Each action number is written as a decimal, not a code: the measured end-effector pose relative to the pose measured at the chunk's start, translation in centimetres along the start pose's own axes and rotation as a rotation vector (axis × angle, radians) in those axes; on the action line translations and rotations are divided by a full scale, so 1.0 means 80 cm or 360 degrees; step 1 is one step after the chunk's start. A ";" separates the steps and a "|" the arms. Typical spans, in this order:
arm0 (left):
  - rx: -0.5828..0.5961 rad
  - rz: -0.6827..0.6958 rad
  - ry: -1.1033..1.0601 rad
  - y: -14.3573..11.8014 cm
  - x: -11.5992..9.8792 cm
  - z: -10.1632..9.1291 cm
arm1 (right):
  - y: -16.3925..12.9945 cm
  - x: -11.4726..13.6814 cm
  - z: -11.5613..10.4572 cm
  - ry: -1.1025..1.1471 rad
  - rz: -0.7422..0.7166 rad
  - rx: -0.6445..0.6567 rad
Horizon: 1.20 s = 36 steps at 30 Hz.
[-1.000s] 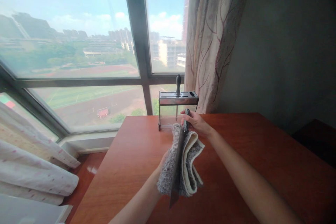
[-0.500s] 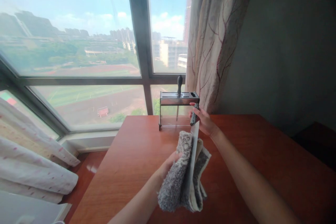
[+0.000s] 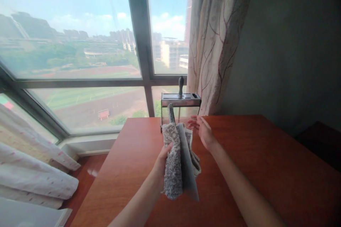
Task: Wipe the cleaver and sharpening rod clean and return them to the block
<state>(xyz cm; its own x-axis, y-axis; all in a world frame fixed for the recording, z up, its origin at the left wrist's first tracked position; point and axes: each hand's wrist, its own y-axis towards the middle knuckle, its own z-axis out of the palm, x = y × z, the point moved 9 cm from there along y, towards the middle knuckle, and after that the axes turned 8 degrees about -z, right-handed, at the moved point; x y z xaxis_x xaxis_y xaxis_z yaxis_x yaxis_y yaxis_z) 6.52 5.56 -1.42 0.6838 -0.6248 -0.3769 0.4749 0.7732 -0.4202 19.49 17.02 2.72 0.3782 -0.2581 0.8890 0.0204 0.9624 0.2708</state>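
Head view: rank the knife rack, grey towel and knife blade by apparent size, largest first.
1. Grey towel, held by the left hand.
2. Knife rack and knife blade look close; the blade is nearer the camera, so their order is unsure.

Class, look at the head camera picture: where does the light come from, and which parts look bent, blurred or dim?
Head view: daylight enters through the large window; its dark metal frame bows from wide-angle distortion; the grey wall sits dim; the open right hand is slightly soft; the fluffy grey cloth in the left hand stays sharp.
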 end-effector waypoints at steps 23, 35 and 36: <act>0.0008 0.0323 -0.0141 0.015 -0.042 -0.016 | -0.132 0.007 0.041 -0.1089 -0.0464 0.0173; 0.0130 0.0380 -0.0330 0.015 -0.056 -0.017 | -0.137 -0.004 -0.035 -0.0195 0.0088 -0.0434; 0.0144 0.0449 -0.0354 0.012 -0.065 -0.017 | -0.139 -0.004 -0.039 -0.0108 0.0086 -0.0430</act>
<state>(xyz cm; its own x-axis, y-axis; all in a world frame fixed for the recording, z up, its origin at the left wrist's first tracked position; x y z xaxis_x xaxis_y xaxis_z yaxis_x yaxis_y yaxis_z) 2.68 9.39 -1.02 0.8937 -0.3546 -0.2749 0.2908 0.9243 -0.2471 22.00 6.66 -1.70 0.3225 -0.2024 0.9247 0.2516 0.9601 0.1224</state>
